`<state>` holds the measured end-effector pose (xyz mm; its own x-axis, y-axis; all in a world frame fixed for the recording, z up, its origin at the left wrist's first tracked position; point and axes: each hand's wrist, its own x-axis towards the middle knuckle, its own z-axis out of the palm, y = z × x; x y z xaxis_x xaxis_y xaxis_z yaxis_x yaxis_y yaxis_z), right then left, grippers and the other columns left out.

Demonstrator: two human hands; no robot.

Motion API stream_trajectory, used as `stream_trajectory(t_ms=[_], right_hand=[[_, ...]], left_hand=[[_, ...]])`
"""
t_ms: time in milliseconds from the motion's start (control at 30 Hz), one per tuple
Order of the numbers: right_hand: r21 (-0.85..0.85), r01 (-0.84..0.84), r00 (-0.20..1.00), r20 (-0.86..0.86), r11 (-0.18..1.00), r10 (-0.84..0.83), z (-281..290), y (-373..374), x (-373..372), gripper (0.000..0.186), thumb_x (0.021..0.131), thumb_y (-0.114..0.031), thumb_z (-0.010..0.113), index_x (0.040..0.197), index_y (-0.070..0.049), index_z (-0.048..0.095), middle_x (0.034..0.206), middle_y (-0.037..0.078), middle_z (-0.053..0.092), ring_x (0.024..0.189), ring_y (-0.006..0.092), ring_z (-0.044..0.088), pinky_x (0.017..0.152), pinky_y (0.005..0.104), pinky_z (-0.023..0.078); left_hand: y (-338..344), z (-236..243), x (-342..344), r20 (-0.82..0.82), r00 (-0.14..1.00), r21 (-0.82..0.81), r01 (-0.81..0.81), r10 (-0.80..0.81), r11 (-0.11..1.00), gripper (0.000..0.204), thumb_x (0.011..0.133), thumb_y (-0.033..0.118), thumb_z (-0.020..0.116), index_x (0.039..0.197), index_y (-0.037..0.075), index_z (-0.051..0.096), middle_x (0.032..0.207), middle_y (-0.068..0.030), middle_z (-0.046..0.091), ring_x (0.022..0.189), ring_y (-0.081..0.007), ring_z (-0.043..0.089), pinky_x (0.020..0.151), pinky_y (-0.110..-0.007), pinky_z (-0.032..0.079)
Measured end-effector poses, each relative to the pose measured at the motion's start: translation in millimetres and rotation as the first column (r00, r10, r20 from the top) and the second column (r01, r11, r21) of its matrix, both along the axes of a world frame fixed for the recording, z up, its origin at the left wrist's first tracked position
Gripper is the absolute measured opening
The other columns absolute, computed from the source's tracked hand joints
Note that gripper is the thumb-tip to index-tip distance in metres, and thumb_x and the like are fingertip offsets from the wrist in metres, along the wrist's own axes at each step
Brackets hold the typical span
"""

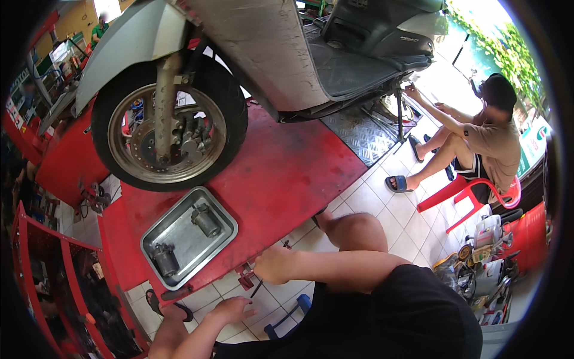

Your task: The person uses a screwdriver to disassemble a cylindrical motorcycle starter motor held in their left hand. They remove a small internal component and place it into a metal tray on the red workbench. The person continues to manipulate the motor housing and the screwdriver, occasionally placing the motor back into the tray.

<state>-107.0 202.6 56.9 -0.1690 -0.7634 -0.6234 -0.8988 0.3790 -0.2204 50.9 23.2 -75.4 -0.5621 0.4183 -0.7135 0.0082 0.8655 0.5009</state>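
My right hand (273, 264) is closed in a fist just off the near edge of a red lift platform (293, 164); whatever its fingers hold is hidden. A thin dark rod (256, 290) shows below that hand, and I cannot tell whether the two touch. Lower and to the left, my left hand (232, 310) hovers over the tiled floor with its fingers apart, holding nothing. On the platform lies a metal tray (192, 242). Inside it are two dark cylindrical motor-like parts, one (206, 220) at the upper right and another (165, 258) at the lower left.
A silver scooter (257, 54) stands on the platform, its front wheel (234, 128) behind the tray. To the right, a person (493, 137) on a red plastic chair (460, 194) reaches toward the scooter's rear. Tools and containers (478, 269) crowd the right; a red rack (54, 239) stands left.
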Motion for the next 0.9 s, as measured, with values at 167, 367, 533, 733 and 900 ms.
stream_trajectory(t_ms=[167,367,533,733,900], right_hand=[[0.007,-0.013,1.0,-0.01,1.0,0.013,-1.7,1.4,2.1,0.023,0.078,-0.013,0.066,0.099,-0.004,0.073,0.106,0.015,0.071,0.099,0.0307,0.07,0.078,0.0424,0.056],[-0.178,0.022,0.999,0.049,0.984,-0.013,-2.0,1.4,0.7,0.017,0.08,-0.013,0.064,0.091,-0.004,0.074,0.094,0.014,0.073,0.091,0.0312,0.071,0.075,0.0425,0.056],[-0.189,-0.029,0.999,-0.042,0.982,0.021,-10.9,6.5,-4.5,0.017,0.082,-0.015,0.064,0.092,-0.006,0.073,0.091,0.014,0.072,0.09,0.0328,0.07,0.073,0.0431,0.055],[-0.288,-0.038,0.999,-0.01,0.957,0.037,-0.7,5.5,-2.3,0.018,0.084,-0.018,0.061,0.091,-0.007,0.072,0.088,0.014,0.071,0.084,0.0335,0.071,0.071,0.0438,0.056],[-0.22,-0.07,0.996,-0.069,0.973,0.056,-0.4,8.2,-3.1,0.018,0.086,-0.02,0.06,0.089,-0.006,0.072,0.087,0.015,0.071,0.084,0.0334,0.071,0.072,0.0445,0.056]], left_hand=[[-0.7,2.6,9.0,0.021,0.999,-0.081,0.026,-0.024,0.996,0.067,0.092,0.058,0.054,0.134,0.005,0.056,0.134,-0.0154,0.057,0.124,-0.0315,0.055,0.104,-0.041,0.045],[1.1,11.1,1.2,0.015,1.0,-0.078,-0.01,0.012,0.997,0.065,0.091,0.057,0.056,0.131,0.005,0.057,0.13,-0.0155,0.059,0.122,-0.0317,0.056,0.102,-0.041,0.046],[-10.4,-3.7,11.6,-0.109,0.994,-0.06,-0.004,-0.002,0.998,0.062,0.092,0.054,0.056,0.13,0.005,0.057,0.128,-0.0151,0.06,0.118,-0.0323,0.058,0.1,-0.042,0.047],[6.0,21.1,4.6,-0.065,0.996,-0.146,0.043,-0.053,0.988,0.061,0.092,0.054,0.057,0.128,0.005,0.058,0.129,-0.0138,0.06,0.118,-0.0314,0.058,0.1,-0.043,0.048],[-0.4,-3.2,15.0,-0.114,0.992,-0.112,0.037,-0.05,0.993,0.059,0.092,0.054,0.057,0.127,0.006,0.059,0.124,-0.0139,0.062,0.115,-0.0326,0.06,0.098,-0.042,0.048]])
